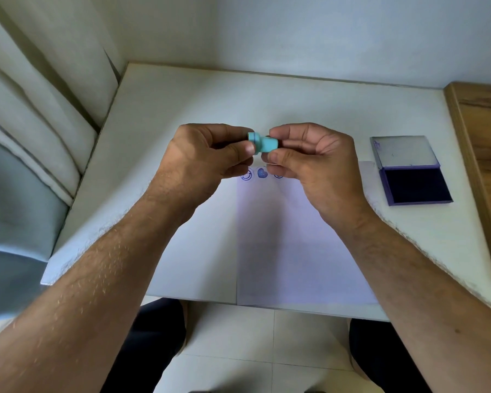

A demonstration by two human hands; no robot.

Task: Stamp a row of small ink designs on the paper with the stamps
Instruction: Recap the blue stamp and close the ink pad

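A small turquoise stamp (262, 143) is held sideways in the air above the top of the white paper (295, 236). My left hand (201, 157) pinches its wider left end and my right hand (312, 163) pinches its right end. On the paper below lie blue prints in a row: a round face (246, 175), a solid heart (262, 173) and a third print (278, 175) mostly hidden by my right fingers. The open purple ink pad (415, 185) lies to the right of the paper.
The white table (210, 92) stands in a wall corner. A wooden panel (482, 154) runs along its right edge. A curtain (40, 80) and a grey chair (14, 217) are on the left. My knees show under the table's front edge.
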